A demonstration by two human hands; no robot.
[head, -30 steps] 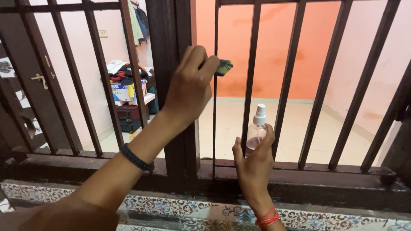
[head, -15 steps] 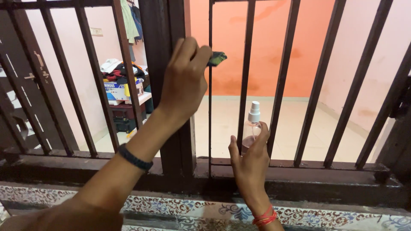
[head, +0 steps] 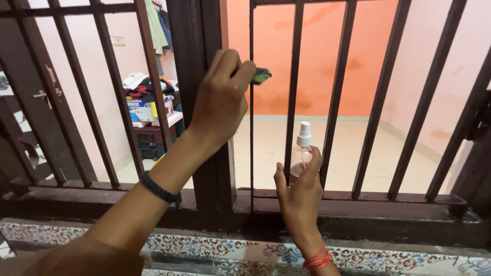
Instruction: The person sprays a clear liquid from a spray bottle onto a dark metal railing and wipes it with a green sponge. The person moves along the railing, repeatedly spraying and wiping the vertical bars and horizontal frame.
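My left hand (head: 221,99) is raised against the dark brown window grille and pinches a small dark green cloth (head: 261,76), pressed to a thin vertical bar (head: 251,117) beside the thick central post (head: 197,61). My right hand (head: 299,191) is lower, near the grille's bottom rail, gripping a small clear spray bottle (head: 302,151) with a white nozzle, held upright in front of another bar. A dark band is on my left wrist and red threads are on my right wrist.
The grille's bottom rail (head: 358,204) runs across, above a patterned tile ledge (head: 230,250). Beyond the bars lie a pale floor, an orange wall, and at left a shelf with clothes and a box (head: 146,105), plus a dark door (head: 41,97).
My left hand with the cloth has shifted slightly up and left along the thin bar. My right hand and the bottle moved a little left and have since held still.
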